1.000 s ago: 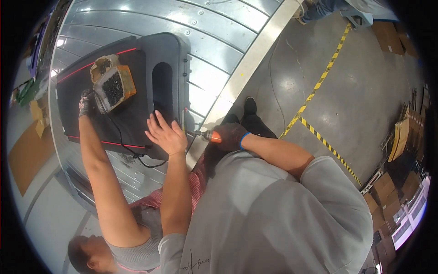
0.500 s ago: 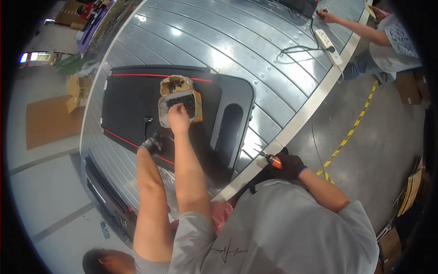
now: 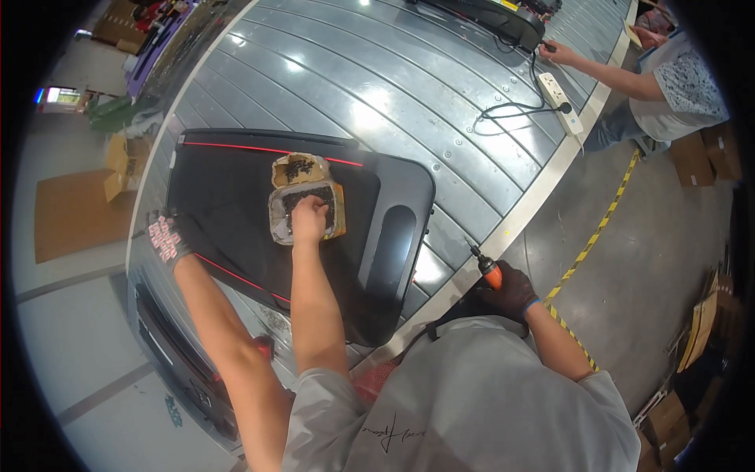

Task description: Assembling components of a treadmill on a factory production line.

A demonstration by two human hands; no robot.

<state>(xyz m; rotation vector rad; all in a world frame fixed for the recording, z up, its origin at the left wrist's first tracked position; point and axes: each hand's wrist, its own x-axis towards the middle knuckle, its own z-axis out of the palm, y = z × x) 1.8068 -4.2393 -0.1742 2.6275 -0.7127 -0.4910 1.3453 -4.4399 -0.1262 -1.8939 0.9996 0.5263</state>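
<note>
My bare left hand (image 3: 309,220) is in a paper-lined box (image 3: 278,224) of small black screws, its fingers drawn together among them. Whatever they pinch is too small to make out. Behind it, a smaller open cardboard box (image 3: 283,174) holds more dark screws. Both boxes rest on a large black panel (image 3: 224,185) with red stripes and a long oval recess (image 3: 387,244). Off the table's right edge, my right hand (image 3: 513,289), in a dark glove, grips an orange and black electric screwdriver (image 3: 490,271), its bit pointing up and left.
A co-worker's gloved hand (image 3: 167,238) is by the panel's left edge. At the far right, another person's hand (image 3: 557,53) is near a black machine part (image 3: 487,22). A white power strip (image 3: 560,102) with black cables lies on the slatted metal table (image 3: 393,102).
The co-worker's gloved hand has moved left, from the panel's near side to its left edge. My left hand is deeper in the screws. The screwdriver has shifted slightly right and points more upward.
</note>
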